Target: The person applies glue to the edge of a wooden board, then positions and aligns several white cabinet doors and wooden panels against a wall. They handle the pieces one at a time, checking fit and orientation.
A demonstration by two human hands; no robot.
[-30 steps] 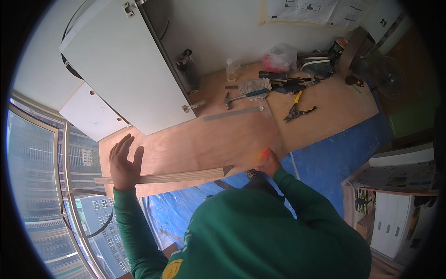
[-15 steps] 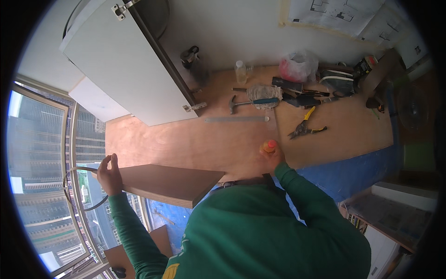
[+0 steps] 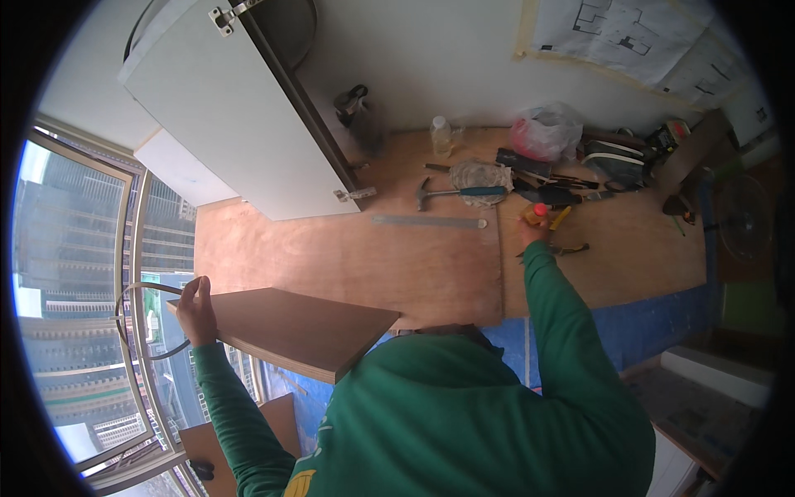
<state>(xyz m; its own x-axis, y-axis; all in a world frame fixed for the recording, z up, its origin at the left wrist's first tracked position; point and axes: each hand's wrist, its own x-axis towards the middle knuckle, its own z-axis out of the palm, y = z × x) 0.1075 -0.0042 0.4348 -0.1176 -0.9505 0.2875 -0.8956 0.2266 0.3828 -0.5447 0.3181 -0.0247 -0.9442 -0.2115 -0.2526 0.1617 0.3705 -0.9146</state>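
My left hand (image 3: 197, 313) is closed at the left end of a brown wooden board (image 3: 302, 327), which is tilted and reaches to my body. A thin, bendy strip (image 3: 126, 325) curls out from beside that hand in a loop toward the window; whether the fingers pinch it too is hard to see. Farther off, on the right side of the bench, my right hand (image 3: 537, 232) grips a small yellowish bottle (image 3: 537, 214) with a red cap. Close around the bottle lie yellow-handled snips (image 3: 566, 248), partly hidden by my hand.
On the plywood bench (image 3: 348, 265) lie a metal ruler (image 3: 431, 222), a claw hammer (image 3: 464, 192) and gloves (image 3: 480, 176). A clear bottle (image 3: 441, 137) and a plastic bag (image 3: 546, 132) stand behind. A white door panel with hinges (image 3: 240, 116) leans at the back left, beside the window (image 3: 74, 306).
My right hand has carried the bottle away from my body and to the right, up to the snips. My left hand stays at the board's end; the board's near edge has dipped slightly.
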